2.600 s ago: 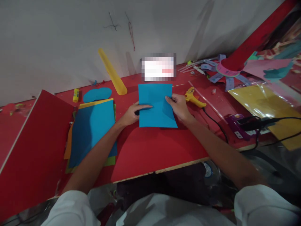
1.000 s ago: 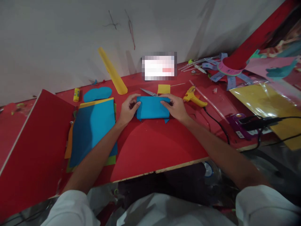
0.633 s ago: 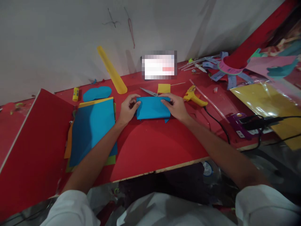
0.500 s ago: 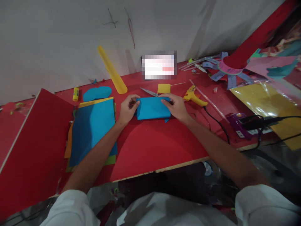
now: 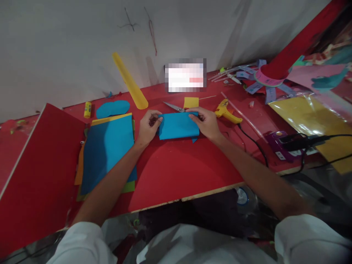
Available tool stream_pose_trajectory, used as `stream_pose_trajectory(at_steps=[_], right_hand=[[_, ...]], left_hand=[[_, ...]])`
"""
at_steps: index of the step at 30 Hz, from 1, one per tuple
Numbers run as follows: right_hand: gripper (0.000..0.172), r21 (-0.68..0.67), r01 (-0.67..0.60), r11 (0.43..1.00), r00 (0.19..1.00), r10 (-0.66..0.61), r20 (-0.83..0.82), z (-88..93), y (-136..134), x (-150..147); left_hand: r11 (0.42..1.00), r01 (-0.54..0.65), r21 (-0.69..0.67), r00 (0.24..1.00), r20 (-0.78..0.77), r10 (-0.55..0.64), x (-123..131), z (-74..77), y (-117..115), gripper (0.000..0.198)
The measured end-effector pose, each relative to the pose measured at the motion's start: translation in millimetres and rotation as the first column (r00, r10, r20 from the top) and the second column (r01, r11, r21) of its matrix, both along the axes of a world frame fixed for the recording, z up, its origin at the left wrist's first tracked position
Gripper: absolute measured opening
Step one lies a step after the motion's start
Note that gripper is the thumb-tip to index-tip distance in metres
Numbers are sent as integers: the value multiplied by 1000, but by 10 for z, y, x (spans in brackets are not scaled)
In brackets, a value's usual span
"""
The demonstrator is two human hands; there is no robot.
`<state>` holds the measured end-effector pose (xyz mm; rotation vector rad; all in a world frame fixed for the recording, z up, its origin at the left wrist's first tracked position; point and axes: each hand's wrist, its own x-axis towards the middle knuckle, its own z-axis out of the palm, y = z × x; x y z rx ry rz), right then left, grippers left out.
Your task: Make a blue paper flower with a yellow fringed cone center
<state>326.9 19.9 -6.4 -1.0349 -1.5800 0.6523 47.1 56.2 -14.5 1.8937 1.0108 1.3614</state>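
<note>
A folded piece of blue paper [image 5: 179,126] lies low over the red table, its near edge curved like a fold. My left hand [image 5: 150,126] pinches its upper left corner between thumb and fingers. At the upper right corner, my right hand [image 5: 206,124] grips the paper the same way, thumb on top. A small blue corner pokes out under the near right side. Just beyond the paper lie scissors [image 5: 175,107], partly hidden behind my right hand, and a small yellow paper square [image 5: 191,102] with a thin stick beside it.
To the left is a stack of coloured paper [image 5: 108,150], with a glue stick [image 5: 87,110] and a blue cutout [image 5: 113,109] behind it. A yellow glue gun [image 5: 227,112] and a purple power strip [image 5: 279,146] lie right. A red board [image 5: 41,176] stands far left.
Both hands keep hold of the blue paper in nearly the same place. The whole view has shifted very slightly.
</note>
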Motion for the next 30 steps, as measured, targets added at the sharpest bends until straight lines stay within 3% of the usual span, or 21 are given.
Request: stream_pose_trajectory(at_steps=[30], right_hand=[[31, -46, 12, 999, 999, -15, -51, -24, 37, 11]], left_hand=[[1000, -15, 4, 1000, 27, 15, 1, 14, 4, 33]])
